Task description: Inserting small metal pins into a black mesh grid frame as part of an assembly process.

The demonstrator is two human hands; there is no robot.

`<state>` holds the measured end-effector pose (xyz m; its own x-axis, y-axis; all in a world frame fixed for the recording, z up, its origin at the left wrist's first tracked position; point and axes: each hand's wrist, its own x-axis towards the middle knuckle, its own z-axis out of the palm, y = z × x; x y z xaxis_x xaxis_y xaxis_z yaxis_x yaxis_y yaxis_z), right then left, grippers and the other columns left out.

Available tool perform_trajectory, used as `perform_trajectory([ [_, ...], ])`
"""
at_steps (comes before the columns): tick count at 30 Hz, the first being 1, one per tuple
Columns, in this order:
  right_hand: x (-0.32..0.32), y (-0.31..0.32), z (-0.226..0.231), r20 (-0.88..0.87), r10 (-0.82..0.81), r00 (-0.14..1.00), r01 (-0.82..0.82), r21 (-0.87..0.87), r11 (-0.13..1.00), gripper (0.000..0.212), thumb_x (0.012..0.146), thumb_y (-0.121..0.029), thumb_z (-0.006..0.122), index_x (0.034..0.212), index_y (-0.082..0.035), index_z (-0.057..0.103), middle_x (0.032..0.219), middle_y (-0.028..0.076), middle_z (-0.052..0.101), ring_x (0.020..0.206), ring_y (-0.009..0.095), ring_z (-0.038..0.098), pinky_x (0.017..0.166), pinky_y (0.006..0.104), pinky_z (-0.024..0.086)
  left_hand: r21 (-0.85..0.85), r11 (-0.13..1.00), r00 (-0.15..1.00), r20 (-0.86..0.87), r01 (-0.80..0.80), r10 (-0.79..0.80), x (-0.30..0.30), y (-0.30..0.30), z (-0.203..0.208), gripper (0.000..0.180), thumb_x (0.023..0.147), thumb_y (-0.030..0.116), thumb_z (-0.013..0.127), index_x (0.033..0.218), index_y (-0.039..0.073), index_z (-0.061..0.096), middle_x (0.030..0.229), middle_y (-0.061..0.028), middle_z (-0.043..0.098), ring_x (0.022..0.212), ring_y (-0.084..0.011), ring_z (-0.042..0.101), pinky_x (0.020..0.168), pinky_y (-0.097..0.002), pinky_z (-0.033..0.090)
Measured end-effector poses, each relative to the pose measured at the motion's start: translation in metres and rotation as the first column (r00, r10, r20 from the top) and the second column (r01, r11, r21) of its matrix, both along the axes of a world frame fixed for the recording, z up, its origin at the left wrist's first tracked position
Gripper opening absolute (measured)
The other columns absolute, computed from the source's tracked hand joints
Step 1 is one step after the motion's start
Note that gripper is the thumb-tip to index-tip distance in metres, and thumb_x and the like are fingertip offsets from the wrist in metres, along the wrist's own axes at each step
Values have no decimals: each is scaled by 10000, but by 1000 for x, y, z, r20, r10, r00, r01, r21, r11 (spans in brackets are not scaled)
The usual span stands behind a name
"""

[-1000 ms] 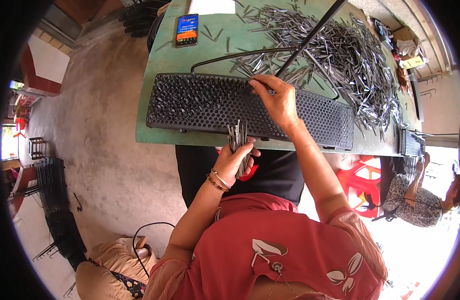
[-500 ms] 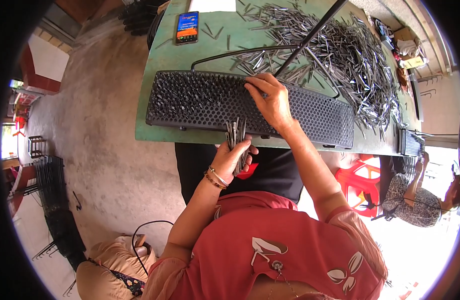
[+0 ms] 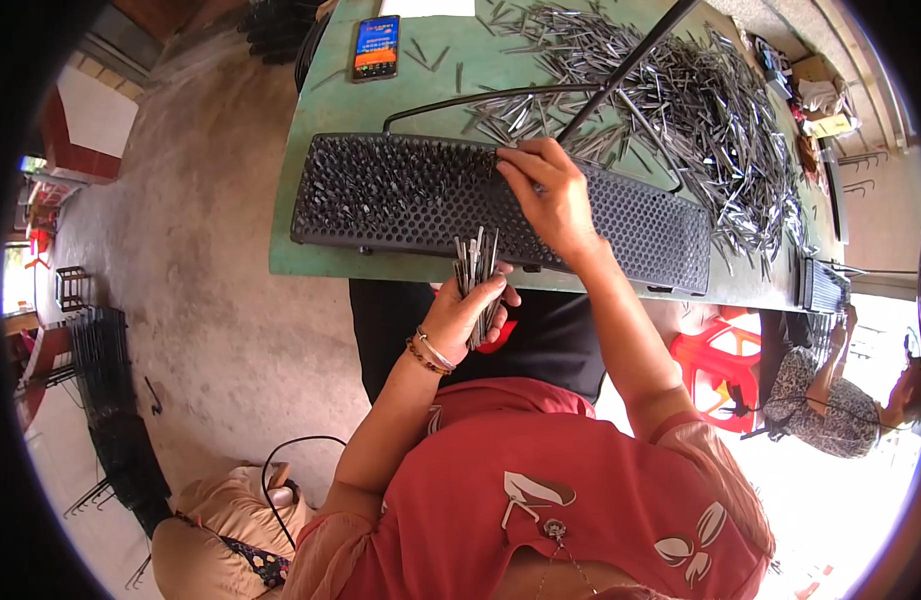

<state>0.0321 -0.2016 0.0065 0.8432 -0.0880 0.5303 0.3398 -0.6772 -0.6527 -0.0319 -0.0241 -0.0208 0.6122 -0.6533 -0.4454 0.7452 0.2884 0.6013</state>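
Observation:
A long black board full of round holes [image 3: 636,225] lies along the near edge of the green table. Its left half bristles with short metal strips [image 3: 376,185] standing in the holes; the right half shows bare holes. Over the board's middle, my right hand [image 3: 559,200] has thumb and fingers pinched together at the far rim, beside the last filled rows. What the pinch holds is too small to make out. Just in front of the near edge, my left hand [image 3: 469,312] is closed round a bundle of thin metal strips [image 3: 475,258], their ends pointing up.
A big heap of loose metal strips [image 3: 681,110] covers the table's far right. Black bent rods [image 3: 621,75] rise behind the board. A phone [image 3: 377,48] lies at the far left. Red stools [image 3: 719,370] and another person [image 3: 826,400] are at the right.
My right hand has shifted slightly right along the board's far rim, still pinched. The strips in my left hand have fanned a little; that hand has barely moved.

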Motion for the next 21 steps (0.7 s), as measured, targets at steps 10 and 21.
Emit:
perform_trajectory([
  [10,-45,0,19,-633,389,669,29,546,838,221,857,-192,656,889,25,682,664,21,630,554,44,507,490,209,398,-14,1000,989,145,-28,30,-3,-3,6,301,908,201,574,1156,43,508,811,-77,609,557,-76,530,429,-212,428],
  [21,-7,-6,-1,-39,-133,990,137,147,980,188,819,-90,677,998,-33,670,777,56,662,605,74,543,560,215,449,60,998,998,-63,-5,9,-4,-6,-2,264,902,247,583,1087,60,552,838,-78,618,607,-94,549,456,-221,439],
])
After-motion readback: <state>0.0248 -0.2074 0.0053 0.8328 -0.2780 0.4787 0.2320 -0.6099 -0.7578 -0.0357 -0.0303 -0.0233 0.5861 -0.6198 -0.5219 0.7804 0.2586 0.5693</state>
